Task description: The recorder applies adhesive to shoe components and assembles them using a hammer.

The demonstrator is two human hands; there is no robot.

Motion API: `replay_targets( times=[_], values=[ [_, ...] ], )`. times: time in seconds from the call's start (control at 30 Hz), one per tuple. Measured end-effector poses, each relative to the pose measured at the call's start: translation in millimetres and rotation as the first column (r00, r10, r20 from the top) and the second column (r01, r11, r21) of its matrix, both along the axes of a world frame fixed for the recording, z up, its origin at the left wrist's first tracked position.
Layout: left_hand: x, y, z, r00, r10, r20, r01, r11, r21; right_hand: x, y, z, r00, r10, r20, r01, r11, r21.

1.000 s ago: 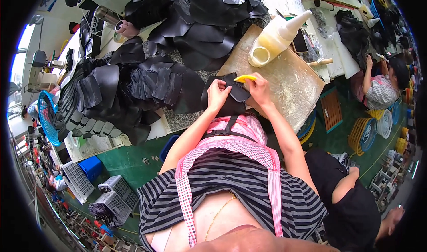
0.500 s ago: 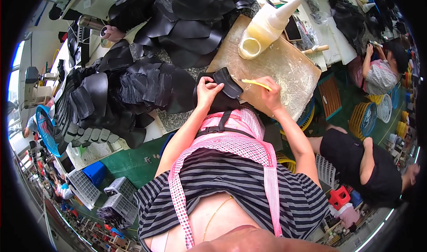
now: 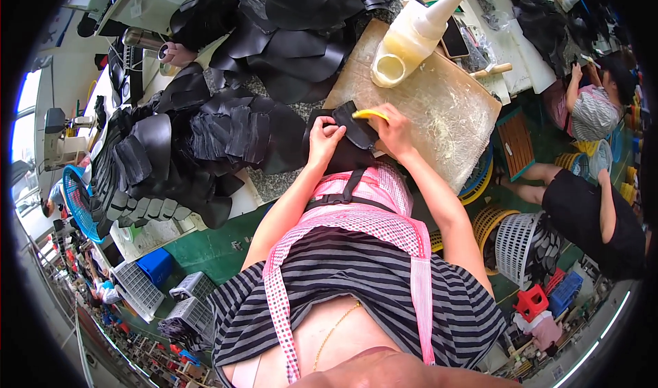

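Observation:
My left hand is closed at the left edge of a black leather piece, thumb and fingertips pinched together there. This small piece, with a raised band along it, lies on a larger black leather piece at the table's near edge. My right hand grips a slim yellow stick, whose far end reaches over the small piece's upper edge. Under and beyond my right hand spreads a tan board crusted with dried glue. A large cloudy squeeze bottle with a long nozzle lies on it.
Stacks of black leather pieces cover the table to my left and ahead. A phone and a wooden-handled tool lie past the board. Baskets stand on the floor at right, where a person in black moves.
My right hand has moved left, bringing the yellow stick over the leather piece. My left hand stays at the piece's edge. The person in black has shifted to the right.

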State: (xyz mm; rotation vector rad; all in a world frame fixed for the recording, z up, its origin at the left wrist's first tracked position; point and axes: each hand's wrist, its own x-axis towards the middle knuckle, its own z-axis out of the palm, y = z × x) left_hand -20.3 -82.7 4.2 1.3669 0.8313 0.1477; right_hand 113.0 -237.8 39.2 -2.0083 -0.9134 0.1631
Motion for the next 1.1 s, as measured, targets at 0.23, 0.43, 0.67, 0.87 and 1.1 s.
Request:
replay_targets(
  times=[0.23,0.43,0.67,0.87,1.1],
  values=[
    [-3.5,0.7,-5.4,1.0,-0.026,0.009,0.027,0.992,-0.124,-5.9,-10.6,-8.8,0.979,0.106,0.176,-0.101,0.994,-0.04],
    [5.4,7.5,-0.2,0.998,-0.068,0.006,0.068,0.997,-0.039,-6.5,-81.3,10.5,0.993,0.116,0.006,-0.116,0.993,-0.026],
    [2.9,19.8,7.4,0.995,-0.094,0.036,0.095,0.994,-0.047,0.6,-18.6,13.0,0.958,-0.221,0.185,0.244,0.963,-0.113],
    [-57.8,63.0,122.5,0.936,0.227,0.267,-0.116,0.92,-0.375,-9.2,-39.6,13.9,0.979,-0.19,0.071,0.193,0.98,-0.05],
    [-199.5,136.9,233.9,0.405,0.593,0.696,-0.371,0.802,-0.467,13.9,-53.1,-1.7,0.935,-0.344,-0.083,0.353,0.924,0.146]
  ],
)
